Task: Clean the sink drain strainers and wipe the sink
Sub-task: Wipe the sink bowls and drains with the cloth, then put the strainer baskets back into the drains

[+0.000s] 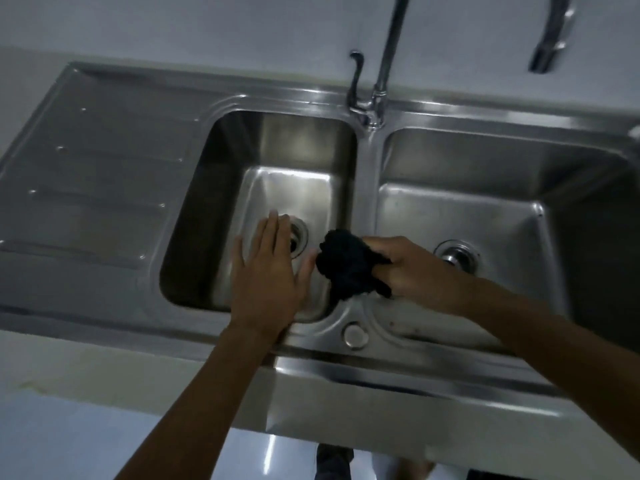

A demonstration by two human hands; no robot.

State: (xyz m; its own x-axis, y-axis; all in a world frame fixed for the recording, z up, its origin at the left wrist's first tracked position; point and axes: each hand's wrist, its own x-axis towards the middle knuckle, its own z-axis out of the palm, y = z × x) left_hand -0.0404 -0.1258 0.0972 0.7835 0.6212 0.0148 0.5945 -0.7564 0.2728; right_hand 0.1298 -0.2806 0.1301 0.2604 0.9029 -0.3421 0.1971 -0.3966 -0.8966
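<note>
The left hand (268, 275), grip spread, is over the strainer (298, 237); the right hand (412, 268) clenches a cloth (349, 268) beside it. Flat fingers may let the strainer slip.

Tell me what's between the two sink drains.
Head view: the black cloth, gripped by the right hand, over the divider between left drain and right drain.

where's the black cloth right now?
In the head view, the black cloth is bunched in the right hand, above the divider between the two basins, just right of the left hand and the left basin's drain.
</note>
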